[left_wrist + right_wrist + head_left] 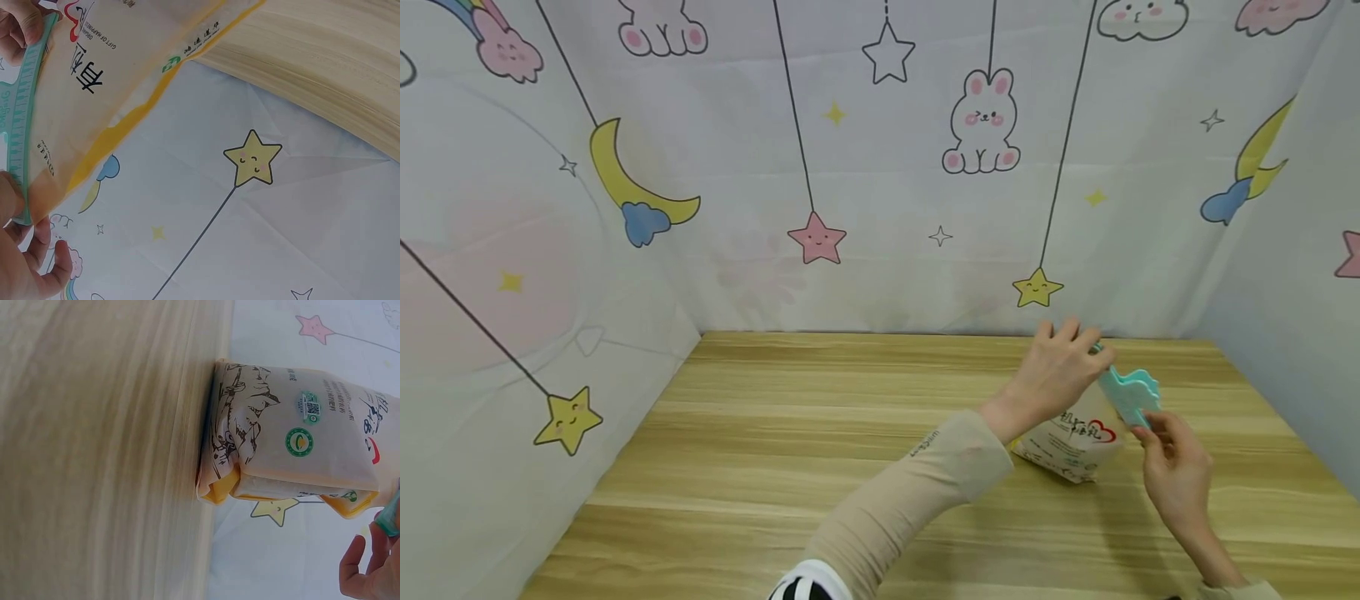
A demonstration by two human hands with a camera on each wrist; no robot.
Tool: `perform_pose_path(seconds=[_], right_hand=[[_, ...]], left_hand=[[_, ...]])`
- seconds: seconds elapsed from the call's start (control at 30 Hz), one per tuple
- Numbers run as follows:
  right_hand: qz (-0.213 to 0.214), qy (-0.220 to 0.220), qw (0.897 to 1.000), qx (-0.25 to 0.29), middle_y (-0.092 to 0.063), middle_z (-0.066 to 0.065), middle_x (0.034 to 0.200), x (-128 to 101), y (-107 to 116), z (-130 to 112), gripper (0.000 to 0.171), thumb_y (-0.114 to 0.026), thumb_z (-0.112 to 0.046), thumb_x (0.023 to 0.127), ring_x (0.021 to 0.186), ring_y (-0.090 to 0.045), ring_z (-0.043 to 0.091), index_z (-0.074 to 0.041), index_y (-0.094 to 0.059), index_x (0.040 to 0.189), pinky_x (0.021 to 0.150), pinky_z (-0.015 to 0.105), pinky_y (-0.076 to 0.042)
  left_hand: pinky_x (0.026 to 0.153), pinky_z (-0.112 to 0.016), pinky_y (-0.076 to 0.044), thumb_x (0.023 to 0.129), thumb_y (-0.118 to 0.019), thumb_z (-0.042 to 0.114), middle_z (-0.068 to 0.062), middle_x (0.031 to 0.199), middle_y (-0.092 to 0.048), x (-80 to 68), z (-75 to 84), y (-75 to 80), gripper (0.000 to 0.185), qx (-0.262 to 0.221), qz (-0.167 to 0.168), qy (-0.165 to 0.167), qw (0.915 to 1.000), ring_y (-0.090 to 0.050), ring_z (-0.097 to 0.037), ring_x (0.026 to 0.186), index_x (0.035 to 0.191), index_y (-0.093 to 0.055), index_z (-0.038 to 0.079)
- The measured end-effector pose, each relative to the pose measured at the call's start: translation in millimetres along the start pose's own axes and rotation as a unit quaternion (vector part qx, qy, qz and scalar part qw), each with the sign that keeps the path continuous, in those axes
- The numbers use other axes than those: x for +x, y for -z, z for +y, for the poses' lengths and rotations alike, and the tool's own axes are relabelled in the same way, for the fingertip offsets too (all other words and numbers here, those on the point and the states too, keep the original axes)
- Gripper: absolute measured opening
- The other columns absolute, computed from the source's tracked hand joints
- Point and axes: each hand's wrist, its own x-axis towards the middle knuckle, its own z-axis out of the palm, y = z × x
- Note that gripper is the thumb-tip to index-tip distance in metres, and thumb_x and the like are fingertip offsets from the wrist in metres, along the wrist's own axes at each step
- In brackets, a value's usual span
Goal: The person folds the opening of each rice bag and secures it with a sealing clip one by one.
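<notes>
A white paper-look bag with red and black print and yellow side folds stands upright on the table's right side. Across its top edge lies a turquoise bag clip, with a wavy outline on one side and a ruler-like ribbed strip in the left wrist view. My left hand reaches over the bag and pinches the clip's far upper end. At the lower end, my right hand pinches the clip between thumb and fingers. In the right wrist view, the bag's base rests on the wood.
The wood-grain table stretches left of the bag. White cloth printed with stars, moons and rabbits hangs behind and along both sides, meeting the table's back edge not far beyond the hands.
</notes>
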Motion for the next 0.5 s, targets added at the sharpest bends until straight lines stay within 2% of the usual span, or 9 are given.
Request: perform_pose_path(seconds=[0.13, 0.33, 0.37, 0.5], right_hand=[[-0.003, 0.005, 1.0, 0.003, -0.059, 0.003, 0.067, -0.4, 1.0, 0.5, 0.033, -0.058, -0.023, 0.085, 0.063, -0.043, -0.02, 0.011, -0.06, 0.086, 0.056, 0.001, -0.035], [-0.007, 0.002, 1.0, 0.001, -0.06, 0.004, 0.068, -0.5, 1.2, -0.2, 0.025, -0.06, -0.014, 0.084, 0.063, -0.044, -0.02, 0.01, -0.061, 0.087, 0.056, 0.001, -0.036], [-0.007, 0.002, 1.0, 0.001, -0.06, 0.003, 0.068, -0.6, 1.2, -0.3, 0.023, -0.06, -0.013, 0.084, 0.063, -0.044, -0.02, 0.01, -0.061, 0.087, 0.056, 0.001, -0.036], [-0.005, 0.003, 1.0, 0.003, -0.055, -0.02, 0.073, -0.9, 0.9, 0.6, 0.015, -0.062, -0.002, 0.08, 0.064, -0.043, -0.021, 0.011, -0.06, 0.087, 0.057, 0.001, -0.035]], left_hand=[[0.074, -0.024, -0.043, 0.094, -0.037, 0.035, 0.013, 0.108, -0.058, -0.2, 0.3, -1.3, 0.026, 0.005, 0.013, 0.001, 0.9999, -0.052, -0.006, 0.091, 0.11, -0.058, 0.036], [0.072, -0.024, -0.041, 0.094, -0.036, 0.035, 0.014, 0.107, -0.058, -0.9, -0.4, -0.7, 0.027, 0.011, 0.016, 0.001, 0.9998, -0.052, -0.006, 0.089, 0.11, -0.057, 0.037], [0.071, -0.024, -0.041, 0.094, -0.036, 0.035, 0.014, 0.106, -0.058, -1.0, -0.3, -0.7, 0.027, 0.011, 0.016, 0.002, 0.9998, -0.052, -0.006, 0.088, 0.11, -0.057, 0.037], [0.071, -0.024, -0.039, 0.094, -0.038, 0.036, 0.014, 0.107, -0.057, -1.8, 1.3, -4.1, 0.025, 0.007, 0.018, 0.008, 0.9998, -0.05, -0.006, 0.088, 0.11, -0.057, 0.037]])
